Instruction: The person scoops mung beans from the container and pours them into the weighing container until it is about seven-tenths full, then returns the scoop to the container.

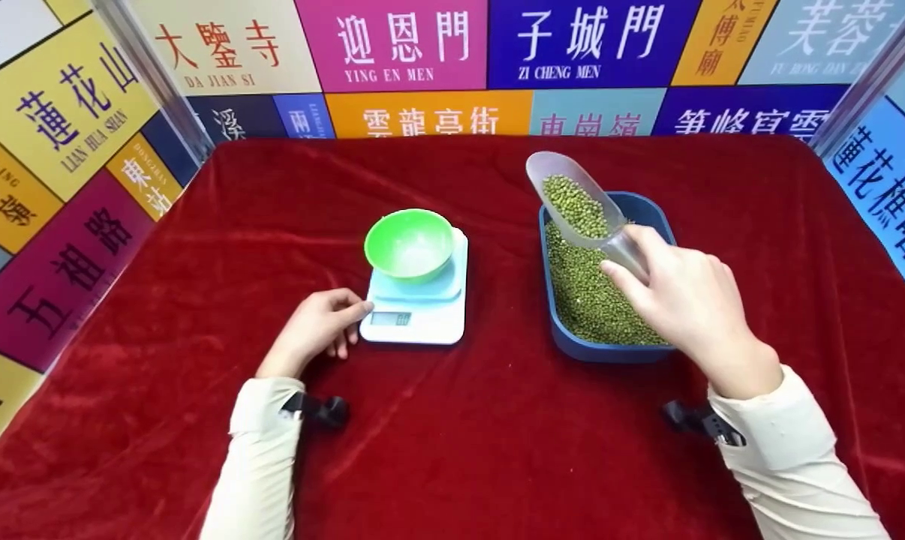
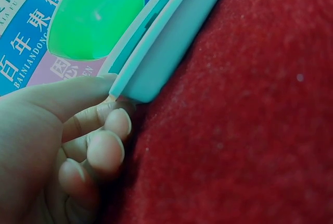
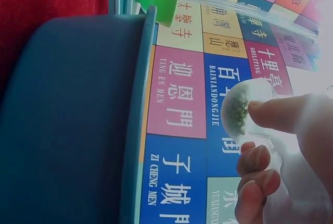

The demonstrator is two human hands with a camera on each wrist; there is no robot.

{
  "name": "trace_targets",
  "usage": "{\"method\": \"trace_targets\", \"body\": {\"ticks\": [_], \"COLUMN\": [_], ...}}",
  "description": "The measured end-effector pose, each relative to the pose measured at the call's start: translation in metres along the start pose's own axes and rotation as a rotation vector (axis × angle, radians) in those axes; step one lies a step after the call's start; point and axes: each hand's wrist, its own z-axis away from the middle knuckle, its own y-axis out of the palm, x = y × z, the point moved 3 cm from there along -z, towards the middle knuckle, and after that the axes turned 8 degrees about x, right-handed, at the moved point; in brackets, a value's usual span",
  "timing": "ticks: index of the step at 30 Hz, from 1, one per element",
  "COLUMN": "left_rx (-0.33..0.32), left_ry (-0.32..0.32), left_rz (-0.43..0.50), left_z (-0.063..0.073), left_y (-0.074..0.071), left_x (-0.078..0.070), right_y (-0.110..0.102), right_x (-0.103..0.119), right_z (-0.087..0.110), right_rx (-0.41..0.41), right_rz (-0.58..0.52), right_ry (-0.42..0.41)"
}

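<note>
My right hand (image 1: 693, 300) grips the handle of a clear plastic scoop (image 1: 554, 165) loaded with green mung beans (image 1: 576, 206). The scoop is over the far left part of a blue tub (image 1: 610, 352), which holds many more mung beans (image 1: 602, 292). On the left, a white kitchen scale (image 1: 445, 326) carries a green bowl (image 1: 407, 244), and no beans show inside it. My left hand (image 1: 321, 326) pinches the scale's near left corner beside the display, thumb on top. In the left wrist view its other fingers (image 2: 105, 148) curl beneath that edge.
Dark red cloth (image 1: 497, 450) covers the table, with a strip of it between scale and tub. Upright panels with colourful place-name signs (image 1: 407, 45) enclose the back and both sides. A black wrist camera (image 1: 329, 412) is strapped on each sleeve.
</note>
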Motion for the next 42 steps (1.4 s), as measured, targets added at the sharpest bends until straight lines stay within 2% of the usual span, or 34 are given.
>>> {"method": "trace_targets", "body": {"ticks": [3,6,21,29,42], "left_rx": [-0.009,-0.014,-0.015,-0.022,-0.02], "left_ry": [0.002,0.017,0.01,0.024,0.025], "left_rz": [-0.002,-0.003,-0.003,-0.005,0.016], "left_z": [-0.007,-0.01,-0.009,-0.008,-0.009], "left_y": [0.0,0.0,0.0,0.0,0.001], "left_x": [0.012,0.016,0.016,0.016,0.015], "right_y": [0.001,0.002,0.004,0.005,0.006], "right_x": [0.002,0.003,0.008,0.008,0.01], "right_z": [0.0,0.0,0.0,-0.001,0.0], "right_rx": [0.015,0.035,0.083,0.122,0.119], "right_rz": [0.0,0.0,0.018,0.026,0.021], "right_ry": [-0.009,-0.01,-0.014,0.011,-0.019]}}
